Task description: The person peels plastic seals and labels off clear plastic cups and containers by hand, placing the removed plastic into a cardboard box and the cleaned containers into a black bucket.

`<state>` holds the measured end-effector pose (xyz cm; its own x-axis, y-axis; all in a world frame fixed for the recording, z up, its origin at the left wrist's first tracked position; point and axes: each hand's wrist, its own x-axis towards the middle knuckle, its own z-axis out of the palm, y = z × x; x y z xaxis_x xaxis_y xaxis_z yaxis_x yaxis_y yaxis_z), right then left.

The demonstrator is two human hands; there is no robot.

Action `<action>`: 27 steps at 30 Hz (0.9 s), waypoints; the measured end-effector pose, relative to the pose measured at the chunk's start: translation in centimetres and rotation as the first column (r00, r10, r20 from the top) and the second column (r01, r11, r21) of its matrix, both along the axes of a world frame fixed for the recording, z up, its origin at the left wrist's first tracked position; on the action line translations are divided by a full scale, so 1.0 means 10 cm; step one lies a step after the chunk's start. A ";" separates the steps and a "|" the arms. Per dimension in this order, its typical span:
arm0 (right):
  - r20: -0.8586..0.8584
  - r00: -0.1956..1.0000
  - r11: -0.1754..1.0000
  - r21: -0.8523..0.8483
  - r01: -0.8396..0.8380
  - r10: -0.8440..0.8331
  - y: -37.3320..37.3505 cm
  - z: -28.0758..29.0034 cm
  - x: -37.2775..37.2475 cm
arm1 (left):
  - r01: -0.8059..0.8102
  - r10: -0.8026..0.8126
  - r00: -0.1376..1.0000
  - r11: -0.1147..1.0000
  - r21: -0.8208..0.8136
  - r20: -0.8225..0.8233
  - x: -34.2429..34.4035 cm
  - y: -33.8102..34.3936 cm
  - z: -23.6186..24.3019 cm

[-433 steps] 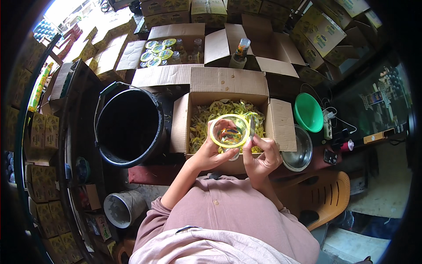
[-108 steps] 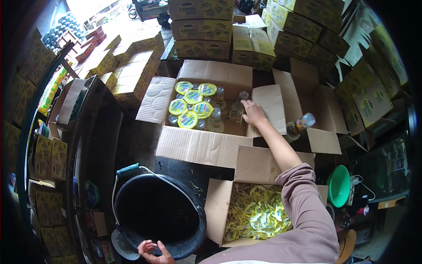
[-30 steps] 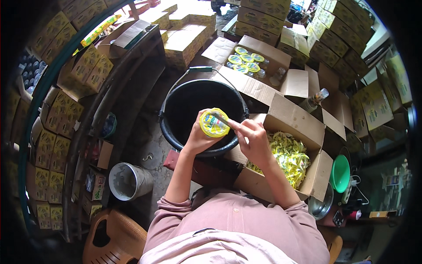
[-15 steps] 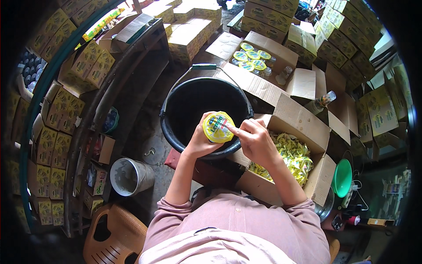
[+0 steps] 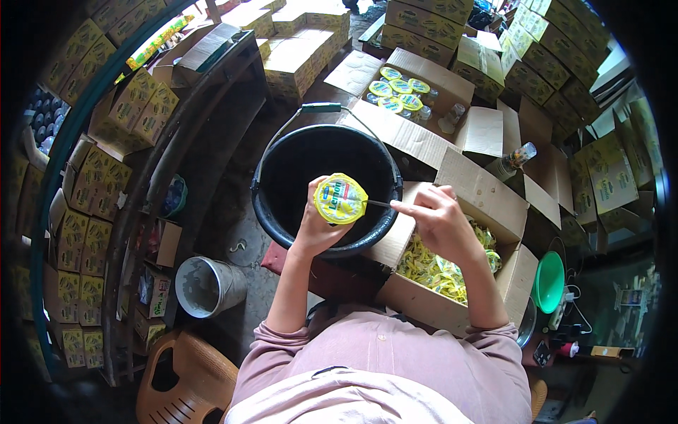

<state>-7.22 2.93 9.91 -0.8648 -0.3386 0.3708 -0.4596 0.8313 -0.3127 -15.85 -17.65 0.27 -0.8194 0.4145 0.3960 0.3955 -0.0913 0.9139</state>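
My left hand (image 5: 316,226) is closed round a cup with a round yellow printed lid (image 5: 340,198), held over the near part of a black bucket (image 5: 263,205). In my right hand (image 5: 439,219) is a thin dark pointed tool, its index finger stretched along it. The tool's tip (image 5: 381,204) meets the right edge of the lid; its exact kind cannot be made out. Under my right forearm, an open cardboard box (image 5: 519,272) holds a heap of yellow and clear film pieces (image 5: 431,272). The cup's body is mostly hidden by the lid and my fingers.
Beyond the bucket, an open carton (image 5: 452,85) holds several yellow-lidded cups (image 5: 400,86). A clear bottle-like container (image 5: 521,155) leans at the right. A grey pail (image 5: 233,284) and a brown chair (image 5: 187,371) stand left, a green bowl (image 5: 549,283) right. Stacked cartons (image 5: 426,25) surround the space.
My right hand has drawn back to the right from above the lid, and the dark tool now shows at the lid's edge. The cup has shifted slightly left and up.
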 end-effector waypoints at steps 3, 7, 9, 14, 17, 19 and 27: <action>-0.055 0.998 0.997 -0.077 0.001 -0.006 0.03 0.00 -0.05 | -0.100 0.090 0.987 0.993 -0.066 -0.134 -0.01 -0.05 -0.01; -0.050 0.980 0.947 -0.273 0.171 -0.192 -0.20 -0.03 -0.10 | -0.166 0.157 0.981 0.984 -0.072 -0.113 -0.03 -0.01 -0.14; 0.035 0.970 0.866 -0.443 0.232 -0.242 -0.42 -0.07 -0.11 | -0.291 0.288 0.955 0.956 -0.043 -0.073 -0.01 0.02 -0.13; -0.019 0.982 0.930 -0.325 0.172 -0.188 -0.70 -0.23 -0.16 | -0.313 0.308 0.946 0.949 -0.034 -0.097 -0.03 0.08 -0.04; -0.017 0.980 0.939 -0.290 0.183 -0.197 -0.79 -0.30 -0.17 | -0.334 0.328 0.939 0.941 -0.047 -0.105 0.01 0.07 0.04; -0.012 0.979 0.939 -0.284 0.193 -0.205 -0.82 -0.32 -0.18 | -0.342 0.332 0.935 0.938 -0.063 -0.126 0.02 0.07 0.06; -0.017 0.978 0.951 -0.238 0.198 -0.208 -0.83 -0.32 -0.17 | -0.306 0.300 0.947 0.951 -0.047 -0.113 0.01 0.07 0.03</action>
